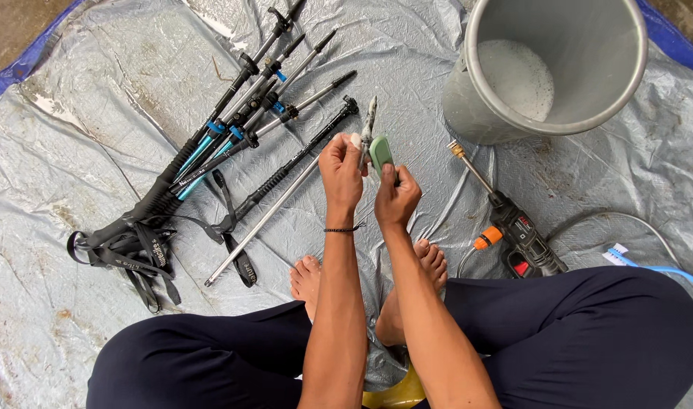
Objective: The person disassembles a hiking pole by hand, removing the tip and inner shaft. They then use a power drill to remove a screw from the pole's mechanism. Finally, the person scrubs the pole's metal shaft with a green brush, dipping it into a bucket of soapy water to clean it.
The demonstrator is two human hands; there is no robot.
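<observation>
I sit cross-legged on a grey tarp (73,174), both hands raised in front of me. My left hand (341,170) grips the near end of a slim metal pole section (370,121) that points away from me. My right hand (395,197) holds a green scrub brush (381,154) pressed against that section just beside the left hand's fingers. To the left on the tarp lie several black and silver trekking poles (244,106) with blue locks and black wrist straps (130,246).
A large grey bucket (475,98) with foamy water stands at the upper right. A black pressure-washer gun (517,231) with an orange fitting and brass nozzle lies right of my hands. A blue-handled brush (649,266) lies at the far right. My bare feet (308,276) rest below my hands.
</observation>
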